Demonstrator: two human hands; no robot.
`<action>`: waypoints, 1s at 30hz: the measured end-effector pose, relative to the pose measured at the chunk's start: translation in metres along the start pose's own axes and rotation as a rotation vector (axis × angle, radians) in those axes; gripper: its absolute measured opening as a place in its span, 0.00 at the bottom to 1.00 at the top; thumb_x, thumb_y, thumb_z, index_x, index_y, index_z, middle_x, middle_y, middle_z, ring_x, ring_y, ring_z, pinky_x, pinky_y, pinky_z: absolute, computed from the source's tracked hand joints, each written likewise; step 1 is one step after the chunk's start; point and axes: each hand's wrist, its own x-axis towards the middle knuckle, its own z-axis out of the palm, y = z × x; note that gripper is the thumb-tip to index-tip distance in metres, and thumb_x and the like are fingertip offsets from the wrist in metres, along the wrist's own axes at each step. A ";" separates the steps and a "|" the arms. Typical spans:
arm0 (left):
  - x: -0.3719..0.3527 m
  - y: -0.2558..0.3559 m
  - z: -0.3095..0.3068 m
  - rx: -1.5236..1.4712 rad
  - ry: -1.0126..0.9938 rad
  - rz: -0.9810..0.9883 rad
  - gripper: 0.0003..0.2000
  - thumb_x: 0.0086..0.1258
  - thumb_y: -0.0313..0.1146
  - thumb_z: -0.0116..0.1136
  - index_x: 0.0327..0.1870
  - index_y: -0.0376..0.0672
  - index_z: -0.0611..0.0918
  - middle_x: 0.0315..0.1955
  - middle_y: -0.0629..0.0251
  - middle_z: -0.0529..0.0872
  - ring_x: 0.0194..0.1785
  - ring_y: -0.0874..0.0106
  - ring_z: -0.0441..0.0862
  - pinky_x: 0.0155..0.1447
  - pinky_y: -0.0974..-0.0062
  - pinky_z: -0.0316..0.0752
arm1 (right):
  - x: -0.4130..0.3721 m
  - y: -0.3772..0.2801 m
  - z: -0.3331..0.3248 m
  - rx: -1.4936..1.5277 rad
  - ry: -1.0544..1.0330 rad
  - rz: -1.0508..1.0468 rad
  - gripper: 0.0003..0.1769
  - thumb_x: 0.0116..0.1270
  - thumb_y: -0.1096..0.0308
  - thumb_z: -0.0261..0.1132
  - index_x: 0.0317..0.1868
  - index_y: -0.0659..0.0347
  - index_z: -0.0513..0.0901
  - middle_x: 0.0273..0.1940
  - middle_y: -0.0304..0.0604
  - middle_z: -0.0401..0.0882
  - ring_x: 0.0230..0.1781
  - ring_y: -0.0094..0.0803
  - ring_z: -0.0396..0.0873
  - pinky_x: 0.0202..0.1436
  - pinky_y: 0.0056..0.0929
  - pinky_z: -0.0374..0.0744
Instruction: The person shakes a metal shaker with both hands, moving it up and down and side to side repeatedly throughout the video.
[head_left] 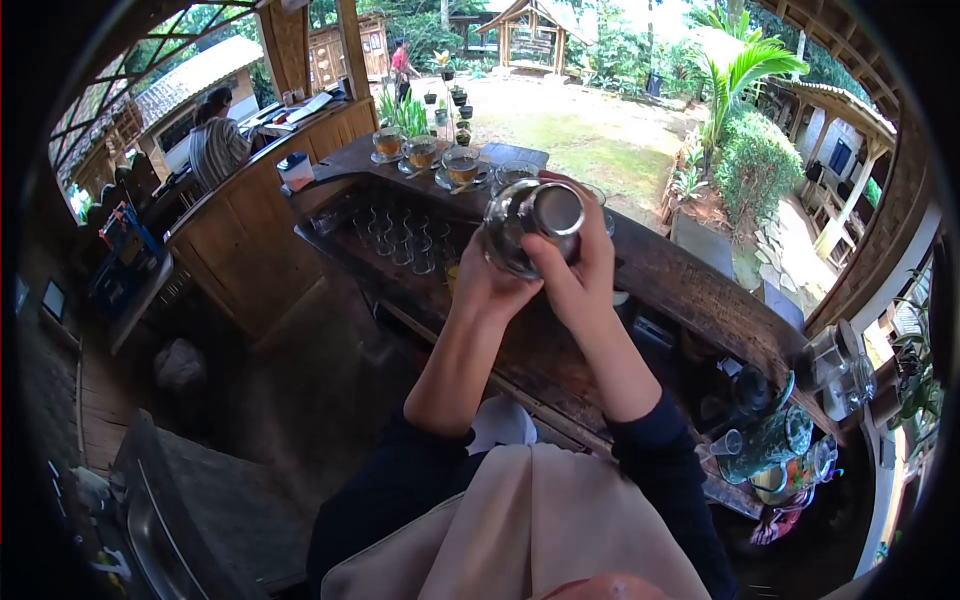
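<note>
I hold a clear glass jar (508, 225) up over a dark wooden counter (690, 290). My left hand (487, 285) cups the jar from below. My right hand (580, 268) grips its round metal lid (558, 210) from the side. Past the jar, three glass cups of amber drink (422, 152) stand on saucers at the counter's far end. A group of empty glasses (395, 238) sits on the lower shelf behind the counter.
A green teapot and glassware (768, 442) stand at the right end of the counter. A seated person in a striped shirt (215, 145) is at a wooden desk to the left. A garden with a distant person in red (402, 62) lies beyond.
</note>
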 end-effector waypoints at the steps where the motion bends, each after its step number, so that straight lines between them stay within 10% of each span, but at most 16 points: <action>1: -0.006 -0.003 -0.007 0.194 0.029 0.036 0.26 0.72 0.51 0.42 0.56 0.37 0.75 0.48 0.55 0.81 0.50 0.62 0.80 0.55 0.61 0.77 | -0.003 -0.013 -0.002 -0.076 -0.048 -0.166 0.22 0.53 0.62 0.69 0.48 0.60 0.78 0.52 0.48 0.76 0.53 0.46 0.75 0.55 0.44 0.73; 2: -0.010 -0.004 -0.013 0.391 0.055 0.074 0.25 0.72 0.51 0.42 0.56 0.37 0.74 0.49 0.54 0.81 0.51 0.62 0.80 0.57 0.61 0.76 | -0.007 -0.035 -0.006 -0.151 -0.092 -0.336 0.20 0.54 0.63 0.69 0.48 0.59 0.79 0.51 0.46 0.76 0.53 0.44 0.76 0.56 0.45 0.73; 3: -0.013 0.008 -0.011 -0.069 -0.239 -0.345 0.27 0.72 0.52 0.42 0.60 0.36 0.71 0.52 0.51 0.78 0.53 0.61 0.79 0.58 0.60 0.76 | -0.010 -0.059 -0.014 -0.180 -0.254 -0.483 0.18 0.54 0.63 0.68 0.46 0.57 0.80 0.50 0.43 0.77 0.52 0.43 0.77 0.56 0.47 0.72; 7: -0.066 -0.004 0.045 0.237 -0.442 -0.030 0.30 0.71 0.56 0.45 0.61 0.37 0.71 0.52 0.49 0.78 0.54 0.61 0.79 0.54 0.61 0.78 | -0.035 -0.062 -0.006 -0.161 -0.167 -1.226 0.13 0.54 0.60 0.66 0.42 0.46 0.81 0.47 0.36 0.78 0.51 0.44 0.77 0.57 0.54 0.69; 10: -0.035 0.010 0.027 0.044 -0.310 -0.219 0.27 0.71 0.53 0.46 0.57 0.38 0.73 0.50 0.52 0.80 0.53 0.64 0.79 0.50 0.63 0.80 | -0.041 -0.017 -0.010 0.031 -0.204 -0.703 0.16 0.51 0.61 0.68 0.43 0.43 0.81 0.51 0.40 0.77 0.53 0.44 0.75 0.57 0.55 0.69; 14: -0.022 0.000 0.011 0.387 -0.181 0.135 0.23 0.73 0.48 0.43 0.55 0.37 0.74 0.48 0.55 0.81 0.49 0.64 0.81 0.52 0.63 0.79 | -0.004 -0.010 -0.002 0.028 -0.036 0.047 0.28 0.52 0.63 0.70 0.52 0.64 0.75 0.55 0.55 0.73 0.60 0.51 0.70 0.61 0.47 0.68; 15: -0.028 -0.003 0.020 0.766 0.049 0.303 0.22 0.74 0.47 0.42 0.56 0.37 0.75 0.48 0.55 0.82 0.48 0.64 0.82 0.53 0.63 0.78 | -0.007 -0.026 -0.008 -0.049 -0.150 -0.093 0.25 0.54 0.63 0.69 0.52 0.61 0.75 0.56 0.53 0.73 0.60 0.49 0.70 0.61 0.48 0.68; 16: -0.009 0.008 -0.043 1.055 -0.141 0.414 0.24 0.73 0.47 0.43 0.58 0.36 0.73 0.53 0.53 0.79 0.52 0.63 0.80 0.55 0.64 0.77 | -0.010 -0.049 -0.014 -0.127 -0.262 -0.231 0.23 0.56 0.62 0.68 0.52 0.57 0.75 0.57 0.50 0.72 0.60 0.47 0.70 0.61 0.49 0.68; 18: -0.047 0.017 0.022 0.032 -0.287 -0.290 0.26 0.73 0.49 0.43 0.62 0.36 0.70 0.57 0.50 0.75 0.58 0.60 0.76 0.58 0.63 0.76 | -0.022 -0.071 -0.023 -0.183 -0.473 -0.634 0.19 0.54 0.62 0.68 0.48 0.48 0.77 0.55 0.44 0.74 0.58 0.47 0.72 0.59 0.49 0.70; 19: -0.052 0.011 0.022 0.121 -0.458 -0.065 0.27 0.73 0.50 0.43 0.63 0.37 0.69 0.58 0.49 0.74 0.59 0.58 0.75 0.58 0.62 0.76 | -0.021 -0.068 -0.021 -0.182 -0.478 -0.637 0.19 0.54 0.62 0.68 0.48 0.48 0.77 0.55 0.44 0.74 0.58 0.47 0.72 0.59 0.49 0.70; 21: -0.046 -0.007 0.031 0.091 -0.715 0.263 0.29 0.73 0.53 0.42 0.65 0.39 0.66 0.58 0.48 0.73 0.61 0.55 0.73 0.59 0.57 0.74 | -0.017 -0.058 -0.015 -0.186 -0.156 -1.304 0.16 0.52 0.60 0.67 0.43 0.42 0.78 0.52 0.38 0.75 0.57 0.48 0.73 0.58 0.47 0.71; 23: -0.026 0.015 0.013 0.090 -0.543 0.111 0.28 0.73 0.52 0.41 0.65 0.39 0.66 0.57 0.49 0.74 0.61 0.56 0.73 0.60 0.55 0.73 | -0.009 -0.044 -0.014 0.090 -0.190 -0.951 0.19 0.50 0.58 0.67 0.45 0.47 0.78 0.51 0.41 0.75 0.55 0.49 0.74 0.58 0.46 0.71; 24: -0.013 0.022 0.001 0.098 -0.372 -0.042 0.27 0.74 0.52 0.40 0.64 0.39 0.67 0.56 0.50 0.75 0.60 0.57 0.74 0.61 0.53 0.72 | -0.015 -0.019 -0.032 -0.021 -0.490 -0.369 0.23 0.51 0.57 0.67 0.48 0.53 0.77 0.53 0.48 0.73 0.56 0.50 0.73 0.59 0.47 0.70; 25: 0.001 0.023 -0.009 -0.002 -0.365 -0.096 0.25 0.74 0.50 0.40 0.62 0.39 0.68 0.55 0.51 0.76 0.60 0.58 0.74 0.62 0.52 0.71 | 0.002 0.003 -0.034 -0.366 -0.473 -0.475 0.28 0.51 0.61 0.68 0.53 0.61 0.74 0.54 0.54 0.72 0.56 0.51 0.72 0.60 0.47 0.69; 28: 0.008 0.007 -0.004 -0.037 0.201 -0.107 0.21 0.75 0.44 0.39 0.58 0.38 0.72 0.53 0.56 0.79 0.57 0.60 0.77 0.61 0.56 0.71 | -0.005 0.010 -0.015 0.121 -0.025 0.233 0.32 0.54 0.64 0.70 0.57 0.67 0.70 0.55 0.54 0.74 0.57 0.50 0.72 0.60 0.41 0.69; 30: -0.006 0.001 -0.012 -0.071 -0.422 -0.199 0.21 0.75 0.44 0.40 0.59 0.38 0.72 0.53 0.56 0.79 0.56 0.60 0.78 0.60 0.58 0.73 | -0.010 -0.031 -0.026 -0.183 -0.132 -0.140 0.26 0.57 0.63 0.67 0.56 0.60 0.73 0.54 0.47 0.76 0.56 0.43 0.74 0.61 0.44 0.68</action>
